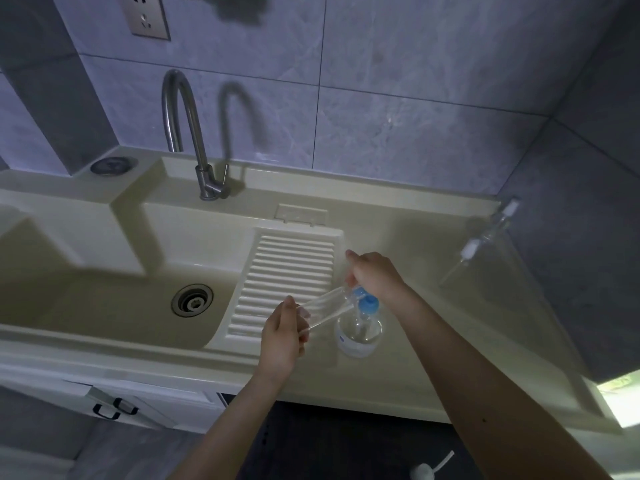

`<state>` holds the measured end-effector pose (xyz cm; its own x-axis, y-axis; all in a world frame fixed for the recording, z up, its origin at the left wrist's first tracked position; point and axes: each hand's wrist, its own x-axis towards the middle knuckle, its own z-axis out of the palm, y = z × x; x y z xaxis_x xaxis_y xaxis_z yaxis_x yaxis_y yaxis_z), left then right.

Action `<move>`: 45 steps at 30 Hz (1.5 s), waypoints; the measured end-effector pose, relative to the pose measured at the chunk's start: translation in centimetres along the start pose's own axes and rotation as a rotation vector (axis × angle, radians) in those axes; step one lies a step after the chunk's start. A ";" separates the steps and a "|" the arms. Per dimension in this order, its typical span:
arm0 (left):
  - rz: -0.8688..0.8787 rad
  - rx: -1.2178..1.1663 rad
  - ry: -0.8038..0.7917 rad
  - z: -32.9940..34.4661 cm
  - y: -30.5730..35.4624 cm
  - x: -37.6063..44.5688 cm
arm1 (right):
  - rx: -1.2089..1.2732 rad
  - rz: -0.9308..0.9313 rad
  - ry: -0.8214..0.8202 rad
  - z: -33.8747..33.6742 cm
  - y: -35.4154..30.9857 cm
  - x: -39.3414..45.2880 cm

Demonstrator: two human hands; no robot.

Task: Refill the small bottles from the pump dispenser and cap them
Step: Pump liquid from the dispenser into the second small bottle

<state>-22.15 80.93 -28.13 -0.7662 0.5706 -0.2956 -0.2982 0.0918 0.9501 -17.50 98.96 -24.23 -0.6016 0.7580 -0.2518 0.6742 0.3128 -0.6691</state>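
Note:
A clear pump dispenser (pixel 358 332) with a blue pump head (pixel 367 302) stands on the cream counter beside the ribbed washboard. My right hand (pixel 375 275) rests on top of the pump head, fingers curled over it. My left hand (pixel 282 336) grips the base of a small clear bottle (pixel 323 308), tilted with its open mouth up against the pump nozzle. Another clear bottle with a white pump (pixel 485 242) lies at the far right of the counter by the wall. The liquid level in the small bottle is not visible.
The sink basin with its drain (pixel 192 300) lies to the left, and a steel faucet (pixel 188 133) rises behind it. A ribbed washboard (pixel 280 282) slopes into the basin. A round metal cap (pixel 112 165) sits on the back ledge. A white object (pixel 424 472) lies on the floor below.

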 end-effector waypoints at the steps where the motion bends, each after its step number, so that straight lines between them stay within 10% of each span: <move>1: -0.007 -0.003 0.002 0.1 0.0 0.0 | 0.004 0.011 -0.005 0.0 0.0 0.0; 45: -0.050 -0.010 0.004 0.1 -0.6 0.3 | 0.188 0.198 -0.184 0.5 -0.5 0.5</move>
<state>-22.19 81.12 -28.82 -0.7524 0.5625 -0.3429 -0.3414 0.1121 0.9332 -18.36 98.86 -24.34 -0.5459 0.6720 -0.5005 0.7051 0.0457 -0.7077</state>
